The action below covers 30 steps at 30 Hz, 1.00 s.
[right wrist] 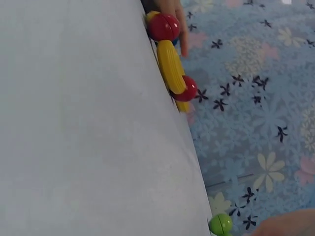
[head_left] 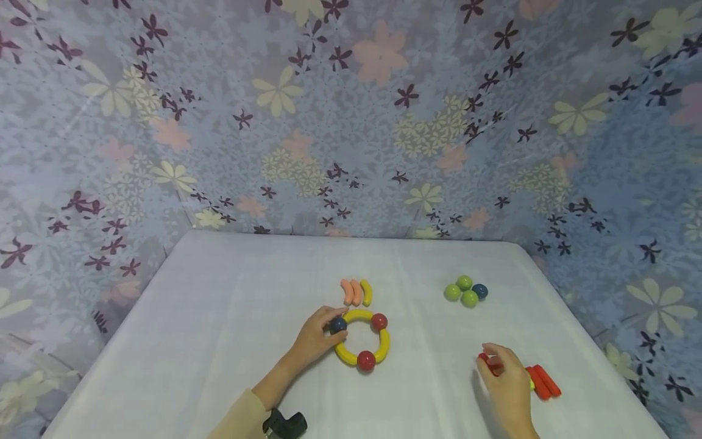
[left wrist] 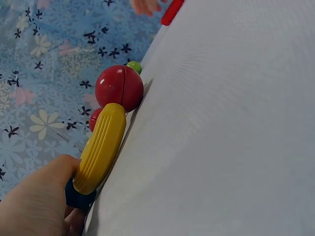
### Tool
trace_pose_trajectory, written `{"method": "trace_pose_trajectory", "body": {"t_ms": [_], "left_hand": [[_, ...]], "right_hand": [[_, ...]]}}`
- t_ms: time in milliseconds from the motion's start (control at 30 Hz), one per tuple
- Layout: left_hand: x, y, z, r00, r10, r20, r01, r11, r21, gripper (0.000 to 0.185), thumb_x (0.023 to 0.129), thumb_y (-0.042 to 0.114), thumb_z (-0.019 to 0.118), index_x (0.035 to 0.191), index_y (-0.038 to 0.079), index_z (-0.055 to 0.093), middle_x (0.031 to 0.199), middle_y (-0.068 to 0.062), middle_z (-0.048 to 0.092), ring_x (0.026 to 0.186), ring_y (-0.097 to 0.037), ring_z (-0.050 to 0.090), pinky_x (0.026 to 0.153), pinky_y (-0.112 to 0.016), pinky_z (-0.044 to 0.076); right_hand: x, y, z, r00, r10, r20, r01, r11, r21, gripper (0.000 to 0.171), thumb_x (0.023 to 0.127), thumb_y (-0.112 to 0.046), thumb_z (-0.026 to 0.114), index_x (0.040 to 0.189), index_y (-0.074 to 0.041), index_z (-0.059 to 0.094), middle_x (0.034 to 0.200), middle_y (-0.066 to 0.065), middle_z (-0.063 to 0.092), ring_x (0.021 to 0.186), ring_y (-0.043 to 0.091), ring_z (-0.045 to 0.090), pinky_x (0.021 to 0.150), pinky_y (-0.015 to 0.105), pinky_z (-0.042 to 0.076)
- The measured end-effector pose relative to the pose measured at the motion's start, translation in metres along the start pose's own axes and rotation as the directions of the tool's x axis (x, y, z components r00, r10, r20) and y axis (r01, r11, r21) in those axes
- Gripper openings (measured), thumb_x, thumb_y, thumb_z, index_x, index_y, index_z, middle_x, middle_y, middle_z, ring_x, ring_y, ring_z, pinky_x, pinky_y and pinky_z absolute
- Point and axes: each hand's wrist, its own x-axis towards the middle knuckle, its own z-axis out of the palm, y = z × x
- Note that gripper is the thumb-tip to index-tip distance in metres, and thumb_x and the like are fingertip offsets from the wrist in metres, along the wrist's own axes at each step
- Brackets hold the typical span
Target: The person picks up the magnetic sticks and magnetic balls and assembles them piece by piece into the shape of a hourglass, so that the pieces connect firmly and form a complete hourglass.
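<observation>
A ring of curved yellow pieces point(head_left: 385, 346) and balls lies on the white table, two of its balls point(head_left: 365, 361) red and one dark blue point(head_left: 337, 325). My left hand point(head_left: 317, 335) pinches the dark blue ball at the ring's left side, thumb below and fingers above. In the left wrist view, a ribbed yellow piece point(left wrist: 102, 147) runs from the hand to a red ball point(left wrist: 119, 88). Farther right, my right hand point(head_left: 507, 381) holds a small red piece point(head_left: 493, 366) between thumb and fingers; its shape is partly hidden. Red sticks point(head_left: 543, 383) lie beside that hand.
Beyond the ring, two pinkish curved pieces point(head_left: 351, 292) lie next to a yellow one point(head_left: 366, 292). Several green balls point(head_left: 452, 292) and a dark blue ball point(head_left: 479, 291) are grouped at the back right. A black object point(head_left: 285, 424) shows by the left forearm.
</observation>
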Motion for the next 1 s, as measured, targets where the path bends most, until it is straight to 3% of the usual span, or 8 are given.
{"method": "trace_pose_trajectory", "body": {"t_ms": [67,167,367,467,567,767,900,1000], "left_hand": [[0.001,0.000,0.000,1.000,-0.004,0.009,0.004,1.000,-0.002,0.042,0.084,0.023,0.070,0.125,0.016,0.063,0.112,-0.003,0.061,0.106,-0.017,0.058,0.093,-0.037,0.050],[0.003,0.001,-0.001,1.000,-0.007,0.023,0.007,1.000,-0.001,0.038,0.085,0.024,0.069,0.122,0.016,0.064,0.111,-0.003,0.060,0.105,-0.017,0.058,0.093,-0.038,0.050],[0.004,0.002,-0.002,0.999,-0.002,0.032,0.002,1.000,-0.010,0.038,0.086,0.024,0.068,0.123,0.016,0.063,0.112,-0.004,0.061,0.108,-0.019,0.058,0.097,-0.042,0.048],[0.001,0.000,-0.004,1.000,-0.005,0.029,0.005,1.000,0.018,0.038,0.086,0.024,0.067,0.123,0.017,0.063,0.113,-0.004,0.061,0.110,-0.021,0.057,0.099,-0.044,0.046],[-0.002,-0.003,-0.004,0.999,-0.025,0.029,0.024,0.998,0.055,0.038,0.086,0.025,0.066,0.124,0.019,0.062,0.115,-0.003,0.061,0.113,-0.021,0.057,0.101,-0.044,0.045],[-0.002,-0.004,-0.002,0.999,-0.031,0.034,0.030,0.999,0.032,0.038,0.087,0.027,0.066,0.124,0.021,0.061,0.118,-0.003,0.061,0.117,-0.021,0.056,0.103,-0.045,0.044],[0.000,-0.002,0.001,0.998,-0.042,0.041,0.041,0.999,0.012,0.039,0.087,0.029,0.066,0.124,0.020,0.060,0.119,-0.002,0.062,0.118,-0.020,0.056,0.103,-0.044,0.044],[0.001,-0.001,0.003,0.998,-0.043,0.037,0.043,0.999,-0.004,0.039,0.086,0.026,0.066,0.124,0.018,0.060,0.118,-0.002,0.063,0.117,-0.021,0.057,0.102,-0.043,0.045]], "right_hand": [[-0.001,0.004,-0.003,0.999,0.037,0.020,-0.037,0.999,-0.022,0.029,0.077,0.002,0.072,0.106,0.000,0.066,0.095,0.015,0.067,0.069,-0.004,0.049,0.060,0.005,0.039],[-0.001,0.008,-0.004,0.997,0.062,0.044,-0.060,0.997,-0.041,0.032,0.076,0.002,0.072,0.107,0.001,0.065,0.098,0.017,0.067,0.074,0.006,0.056,0.061,0.006,0.040],[0.002,0.014,-0.003,0.996,0.034,0.087,-0.026,0.995,-0.092,0.038,0.073,0.003,0.071,0.111,0.005,0.063,0.100,0.020,0.063,0.086,0.027,0.058,0.066,0.019,0.045],[0.003,0.014,-0.001,0.992,0.017,0.125,-0.003,0.993,-0.114,0.040,0.074,0.003,0.071,0.113,0.006,0.061,0.100,0.021,0.061,0.086,0.027,0.056,0.067,0.026,0.047],[0.005,0.013,0.001,0.986,-0.012,0.164,0.036,0.989,-0.141,0.041,0.075,0.002,0.071,0.114,0.007,0.059,0.097,0.020,0.060,0.081,0.025,0.054,0.064,0.025,0.047],[0.012,0.009,0.001,0.976,-0.051,0.214,0.092,0.978,-0.188,0.045,0.074,0.001,0.072,0.117,0.006,0.059,0.093,0.017,0.064,0.076,0.021,0.054,0.065,0.029,0.049],[0.015,0.007,0.000,0.961,-0.032,0.276,0.076,0.986,-0.149,0.050,0.076,-0.001,0.072,0.123,0.006,0.056,0.099,0.021,0.066,0.078,0.022,0.058,0.068,0.032,0.052],[0.017,0.007,0.003,0.962,-0.039,0.271,0.071,0.992,-0.108,0.049,0.080,-0.005,0.071,0.125,0.004,0.056,0.101,0.020,0.068,0.079,0.022,0.060,0.066,0.025,0.050]]}}
